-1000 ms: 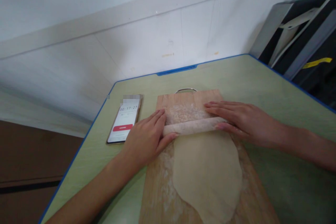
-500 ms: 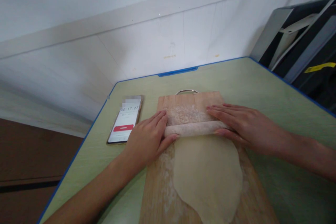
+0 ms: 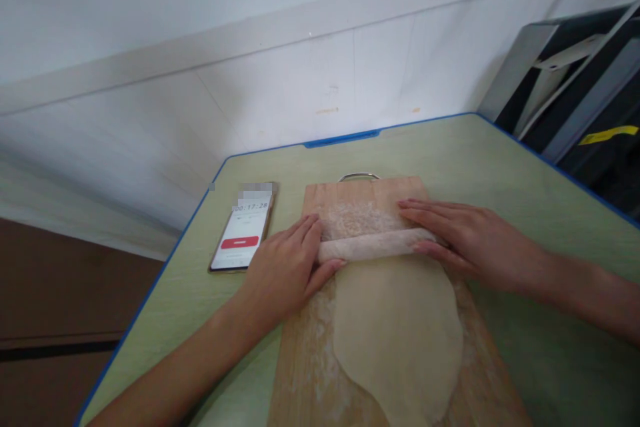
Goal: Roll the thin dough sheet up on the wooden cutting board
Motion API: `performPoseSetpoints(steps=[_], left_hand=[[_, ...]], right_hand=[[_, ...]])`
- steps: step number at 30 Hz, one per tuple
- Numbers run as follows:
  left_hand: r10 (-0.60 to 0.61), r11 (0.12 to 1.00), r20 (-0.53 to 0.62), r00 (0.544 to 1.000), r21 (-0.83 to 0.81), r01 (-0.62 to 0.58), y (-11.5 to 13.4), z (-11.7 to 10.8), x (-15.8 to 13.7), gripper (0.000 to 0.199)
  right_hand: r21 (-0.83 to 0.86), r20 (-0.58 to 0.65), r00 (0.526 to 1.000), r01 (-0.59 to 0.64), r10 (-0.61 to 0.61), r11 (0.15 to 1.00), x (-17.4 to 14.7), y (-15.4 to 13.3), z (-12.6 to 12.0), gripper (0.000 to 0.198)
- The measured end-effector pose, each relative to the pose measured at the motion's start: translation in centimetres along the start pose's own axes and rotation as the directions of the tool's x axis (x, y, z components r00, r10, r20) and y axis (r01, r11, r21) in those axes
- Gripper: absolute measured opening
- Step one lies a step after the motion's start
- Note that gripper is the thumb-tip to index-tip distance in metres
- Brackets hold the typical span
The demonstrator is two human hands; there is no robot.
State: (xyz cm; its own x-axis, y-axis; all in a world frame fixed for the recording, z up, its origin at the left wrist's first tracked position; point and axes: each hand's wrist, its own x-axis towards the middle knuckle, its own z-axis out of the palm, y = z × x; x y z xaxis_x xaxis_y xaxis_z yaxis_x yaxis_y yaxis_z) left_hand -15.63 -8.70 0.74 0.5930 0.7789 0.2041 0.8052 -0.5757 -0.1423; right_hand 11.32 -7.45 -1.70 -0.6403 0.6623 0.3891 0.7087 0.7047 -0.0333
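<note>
A flour-whitened rolling pin [image 3: 373, 245] lies crosswise over the far edge of a flat sheet of pale dough [image 3: 400, 333]. My left hand [image 3: 290, 260] grips the pin's left end, thumb on the near side and fingers on the far side. At the other end, my right hand [image 3: 463, 237] holds the pin the same way, its fingers stretched over the board. Both ends of the pin are hidden by the hands. Beneath is a wooden cutting board [image 3: 300, 373], dusted with flour beyond the pin and along the dough's left side.
A phone [image 3: 243, 227] showing a running timer lies left of the board, close to my left hand. The board's metal handle [image 3: 360, 177] points toward the wall [image 3: 280, 107]. The green table [image 3: 425, 147] has a blue edge. Dark equipment [image 3: 595, 93] stands at the right.
The view has shifted slightly, so everything appears a little further right. Both hands keep their hold on the rolling pin, which has hardly moved on the dough. The phone's timer has advanced one second.
</note>
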Motion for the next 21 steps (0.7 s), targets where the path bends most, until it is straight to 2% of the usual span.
performPoseSetpoints(steps=[6,14,21], left_hand=[[-0.004,1.0,-0.006,1.0,0.006,0.004,1.5,-0.2,-1.0,0.054],[0.032,0.999,-0.022,0.999,-0.013,-0.032,-0.1,0.2,-0.1,0.051],[0.021,1.0,-0.046,0.999,0.015,-0.02,0.9,0.2,-0.8,0.049]], right_hand=[[-0.107,-0.054,0.997,0.047,-0.053,0.993,-0.8,-2.5,-0.5,0.04],[-0.027,-0.004,0.999,0.036,-0.036,0.999,0.3,-0.6,-0.2,0.037],[-0.122,-0.066,0.996,0.059,-0.067,0.991,-0.6,-2.2,-0.5,0.039]])
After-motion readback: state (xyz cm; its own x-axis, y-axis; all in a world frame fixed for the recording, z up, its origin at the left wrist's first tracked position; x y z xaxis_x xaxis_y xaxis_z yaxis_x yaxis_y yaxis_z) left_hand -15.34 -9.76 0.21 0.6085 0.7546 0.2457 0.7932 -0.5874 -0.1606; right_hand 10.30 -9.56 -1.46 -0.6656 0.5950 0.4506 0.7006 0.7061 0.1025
